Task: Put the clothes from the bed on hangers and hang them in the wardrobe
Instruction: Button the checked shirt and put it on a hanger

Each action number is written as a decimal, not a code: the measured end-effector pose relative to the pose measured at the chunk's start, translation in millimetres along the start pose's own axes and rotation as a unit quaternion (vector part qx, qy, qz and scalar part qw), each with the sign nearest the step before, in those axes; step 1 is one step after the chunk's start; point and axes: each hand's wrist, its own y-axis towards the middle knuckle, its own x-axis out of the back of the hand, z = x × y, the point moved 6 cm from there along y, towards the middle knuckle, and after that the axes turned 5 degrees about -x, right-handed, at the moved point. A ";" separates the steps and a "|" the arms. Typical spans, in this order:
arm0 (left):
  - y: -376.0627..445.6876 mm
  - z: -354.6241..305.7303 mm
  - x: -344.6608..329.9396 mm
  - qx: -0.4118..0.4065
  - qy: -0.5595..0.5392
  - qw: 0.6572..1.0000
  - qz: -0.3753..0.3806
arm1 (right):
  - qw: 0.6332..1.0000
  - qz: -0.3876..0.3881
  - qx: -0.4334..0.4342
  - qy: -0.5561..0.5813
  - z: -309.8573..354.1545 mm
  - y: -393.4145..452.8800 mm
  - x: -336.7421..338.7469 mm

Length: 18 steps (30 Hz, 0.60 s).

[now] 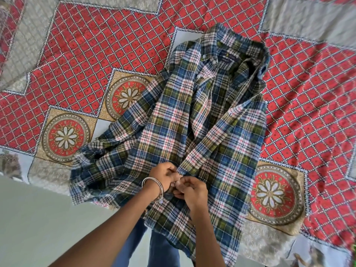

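Observation:
A plaid shirt [192,120] in blue, green, white and red lies spread on the bed, collar at the far end and its hem hanging over the near edge. My left hand [163,175], with thin bangles on the wrist, pinches the shirt's front placket near the lower part. My right hand [192,191] pinches the same placket from the other side, fingertips touching those of the left. A button may sit between the fingers, but it is hidden. No hanger and no wardrobe are in view.
The bed carries a red lattice-patterned bedspread [86,54] with round flower medallions. Pale floor [38,228] lies at the lower left beside the bed's edge. My blue trouser legs [159,249] show beneath the shirt's hem.

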 end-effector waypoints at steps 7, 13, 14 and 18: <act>2.0 -25.9 21.1 -0.028 0.194 0.974 -0.112 | 0.984 0.003 -0.065 -0.166 19.2 -3.2 8.2; 25.7 -70.7 32.6 -0.093 0.157 0.971 -0.157 | 0.942 -0.196 0.115 -0.247 76.8 0.3 19.6; 33.9 -71.1 28.7 -0.074 0.194 0.970 -0.124 | 0.942 -0.195 0.107 -0.252 78.6 3.8 14.5; 55.5 -75.5 16.7 -0.050 0.319 0.945 -0.039 | 0.915 -0.210 0.053 -0.340 75.7 19.4 3.3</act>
